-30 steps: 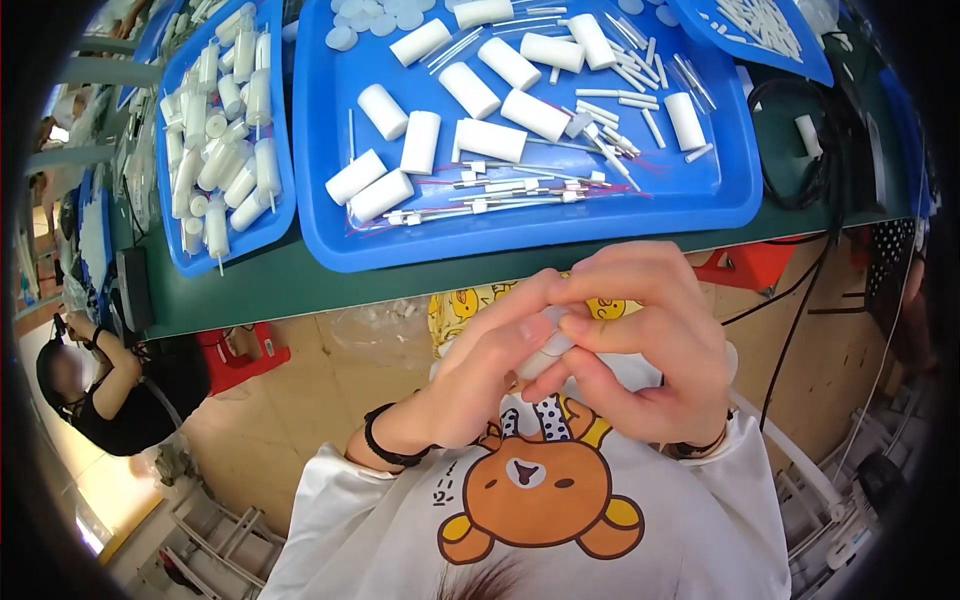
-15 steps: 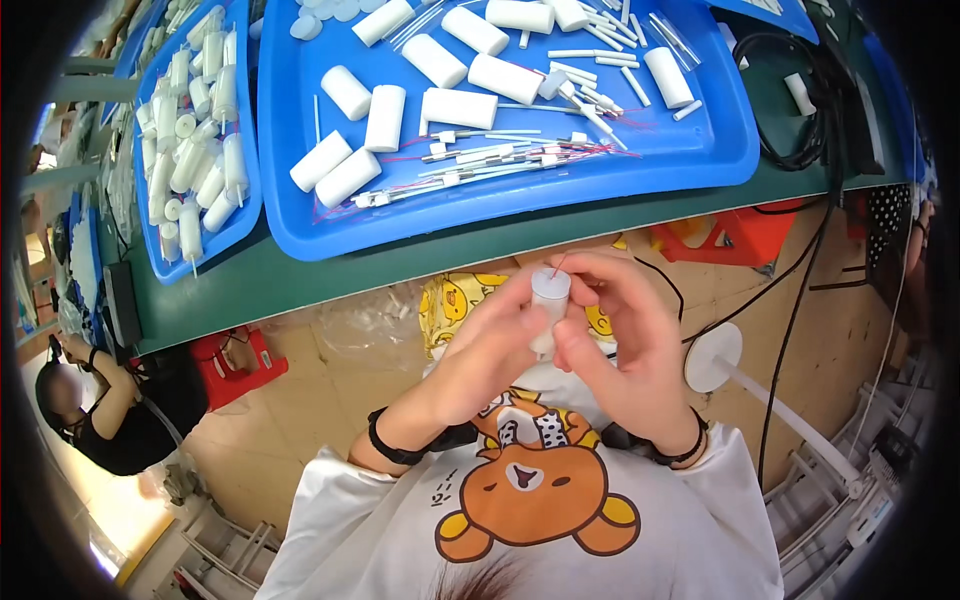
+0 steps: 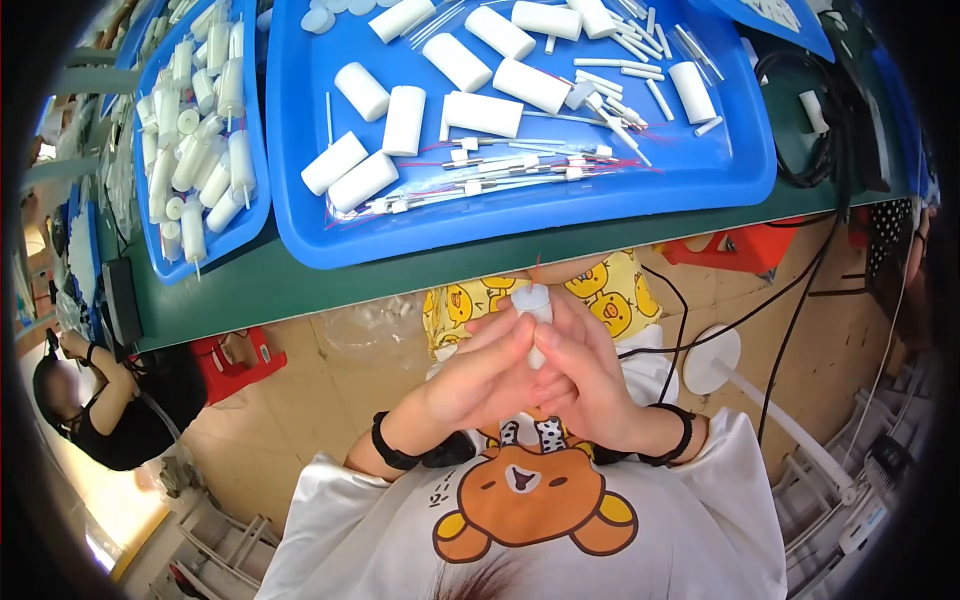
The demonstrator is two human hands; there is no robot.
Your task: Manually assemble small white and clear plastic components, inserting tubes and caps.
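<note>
A white cylinder with a pale cap (image 3: 531, 299) stands roughly upright between my hands, in front of my shirt. A thin red wire (image 3: 537, 268) sticks up from its top. From the left, my left hand (image 3: 472, 382) closes on it, thumb against the near side just below the cap. My right hand (image 3: 588, 378) grips it from the other side, its thumb beside the left one. The fingers behind the cylinder are partly hidden. Both hands are just short of the green table's (image 3: 400, 309) near edge.
On the table, a large blue tray (image 3: 450, 232) holds white cylinders, thin white tubes and red-wired parts. Left of it, a narrower blue tray (image 3: 258, 160) is full of capped cylinders. Black cables (image 3: 790, 170) lie at the right. Another person (image 3: 120, 420) sits at far left, near a red stool (image 3: 240, 365).
My hands have come closer together round the cylinder and lowered slightly, moving a little left. Both thumbs now press its near side. The trays appear shifted slightly right in view.
</note>
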